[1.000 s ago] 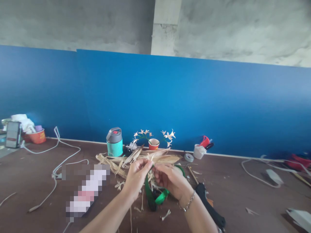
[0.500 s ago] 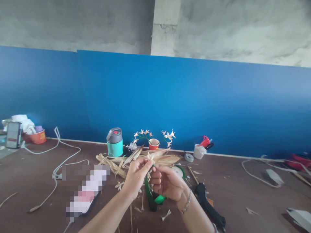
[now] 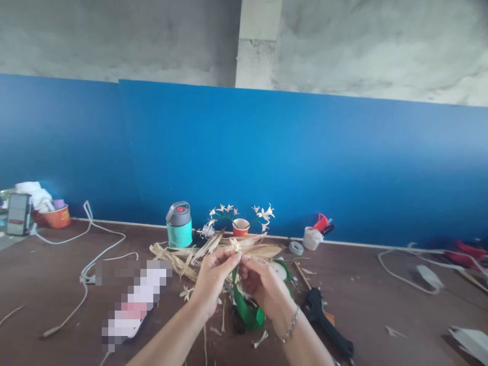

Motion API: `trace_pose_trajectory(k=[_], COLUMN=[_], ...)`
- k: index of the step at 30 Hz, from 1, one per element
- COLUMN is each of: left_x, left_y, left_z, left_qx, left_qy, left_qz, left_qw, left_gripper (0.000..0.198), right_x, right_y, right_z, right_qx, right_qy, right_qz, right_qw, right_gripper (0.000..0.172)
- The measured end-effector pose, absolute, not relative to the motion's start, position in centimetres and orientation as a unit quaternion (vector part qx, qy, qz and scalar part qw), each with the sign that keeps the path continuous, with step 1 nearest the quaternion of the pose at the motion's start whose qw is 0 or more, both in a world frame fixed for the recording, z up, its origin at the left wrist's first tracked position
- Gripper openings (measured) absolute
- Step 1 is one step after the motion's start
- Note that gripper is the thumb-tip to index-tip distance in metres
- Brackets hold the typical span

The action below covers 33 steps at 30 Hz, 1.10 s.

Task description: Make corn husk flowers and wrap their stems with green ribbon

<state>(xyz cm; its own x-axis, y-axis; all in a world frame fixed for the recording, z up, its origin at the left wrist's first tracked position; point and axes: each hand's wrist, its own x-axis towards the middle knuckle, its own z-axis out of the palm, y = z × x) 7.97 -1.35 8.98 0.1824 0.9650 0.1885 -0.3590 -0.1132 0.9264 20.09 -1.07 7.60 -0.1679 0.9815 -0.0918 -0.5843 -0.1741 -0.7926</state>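
Note:
My left hand [image 3: 214, 278] is closed, thumb and fingertips pinching a small pale flower [image 3: 235, 245] that looks made of dried corn husk. Just to its right, my right hand [image 3: 265, 287] is also closed, its fingertips at the flower's base on a green tape [image 3: 239, 300]. That tape hangs between the hands and loops down towards the table. Behind the right hand, a roll of green tape [image 3: 279, 270] is partly hidden. Dried husks [image 3: 263, 250] lie beyond the fingers, and a small loose husk flower [image 3: 186, 293] rests left of the hands.
An orange paper cup [image 3: 241, 231] holds green stems with pale flowers. A teal flask [image 3: 179, 235] stands left of it. The black glue gun [image 3: 324, 320] lies at right, near a clear tape roll [image 3: 296, 247]. A blurred-out phone-like object [image 3: 135, 305] and white cables are at left.
My right hand has turned and curled its fingers further in. The hanging green tape has swung to the right and spread out below the hands. My left hand keeps its pinch on the flower.

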Motion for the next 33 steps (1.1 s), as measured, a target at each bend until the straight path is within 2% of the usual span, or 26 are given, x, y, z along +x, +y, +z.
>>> trace_pose_trajectory(k=[7,15,21,25,29,33], left_x=[7.9,7.6,7.3,7.2,7.2,7.0], left_y=[-1.3,-1.0,-0.7,-0.5,-0.5,-0.8], left_z=[8.8,8.5,8.9,8.5,8.6,9.3], left_qx=[0.453,0.452,0.494,0.57,0.624,0.596], left_qy=[0.297,0.343,0.386,0.418,0.42,0.431], left_qz=[0.569,0.594,0.552,0.501,0.482,0.453], left_qw=[0.619,0.57,0.55,0.499,0.45,0.504], left_gripper=[0.016,0.016,0.02,0.019,0.018,0.019], right_x=[19.8,19.8,21.1,21.6,21.7,21.7], right_y=[-1.5,-1.6,-1.5,-1.2,-1.3,-1.5], right_z=[7.9,8.6,9.6,9.5,9.6,9.8], right_qx=[-0.329,-0.419,-0.485,-0.51,-0.501,-0.51], right_qy=[-0.367,-0.462,-0.561,-0.626,-0.664,-0.654], right_qz=[0.637,0.523,0.402,0.317,0.265,0.265], right_qw=[0.592,0.581,0.537,0.498,0.487,0.492], right_gripper=[0.016,0.028,0.022,0.014,0.015,0.015])
